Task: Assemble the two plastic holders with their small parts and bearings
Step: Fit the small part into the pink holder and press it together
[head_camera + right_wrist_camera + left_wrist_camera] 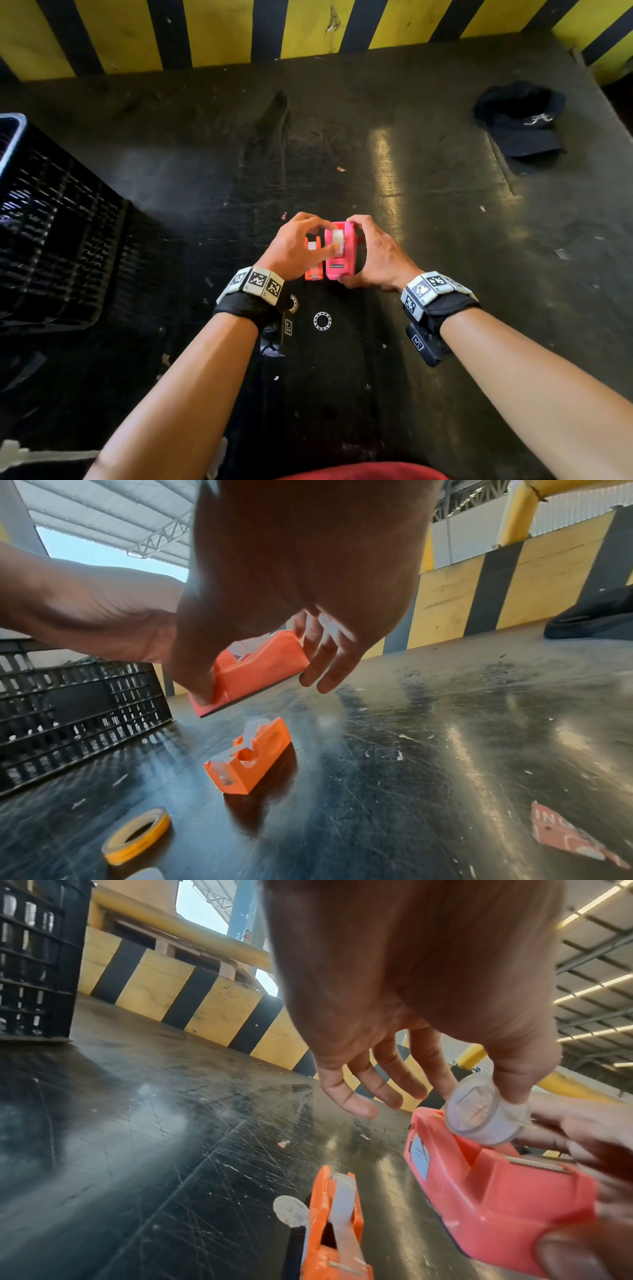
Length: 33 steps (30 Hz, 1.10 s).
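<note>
My right hand [371,255] grips the pink holder [339,253] above the worktop [445,212] while my left hand [294,248] pinches a white spool [479,1114] into it.

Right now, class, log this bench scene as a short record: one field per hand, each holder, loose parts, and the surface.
Left hand: pinches a clear round spool over the pink holder
Right hand: grips the pink holder, lifted and tilted
Orange holder: smaller, resting on the table, untouched
Loose parts: bearing ring; yellow tape roll
Surface: dark scratched table
Also there: black crate, dark cap
</note>
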Motion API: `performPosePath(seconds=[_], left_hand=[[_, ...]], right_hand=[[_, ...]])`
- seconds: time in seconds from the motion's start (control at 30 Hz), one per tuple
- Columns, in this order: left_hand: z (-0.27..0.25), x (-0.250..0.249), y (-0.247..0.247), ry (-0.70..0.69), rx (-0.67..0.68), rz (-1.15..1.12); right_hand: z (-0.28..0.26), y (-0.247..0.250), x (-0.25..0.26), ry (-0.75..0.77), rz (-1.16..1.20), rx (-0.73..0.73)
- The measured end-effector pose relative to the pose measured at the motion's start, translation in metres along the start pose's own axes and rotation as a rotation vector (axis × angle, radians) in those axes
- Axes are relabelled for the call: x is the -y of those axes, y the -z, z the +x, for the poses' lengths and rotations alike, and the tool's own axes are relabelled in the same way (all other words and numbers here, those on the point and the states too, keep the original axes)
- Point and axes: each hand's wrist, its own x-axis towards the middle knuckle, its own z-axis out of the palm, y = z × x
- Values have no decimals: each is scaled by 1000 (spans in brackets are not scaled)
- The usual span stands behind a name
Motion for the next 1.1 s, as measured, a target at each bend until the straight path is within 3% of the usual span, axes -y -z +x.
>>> performPosePath(seconds=[0.8,1.1], left_hand=[[-6,-14,4,-45,-55,-32],[-7,-23,15,-84,-65,101]], right_hand=[[-11,8,14,83,-5,-47],[-18,12,23,140,31,-72]])
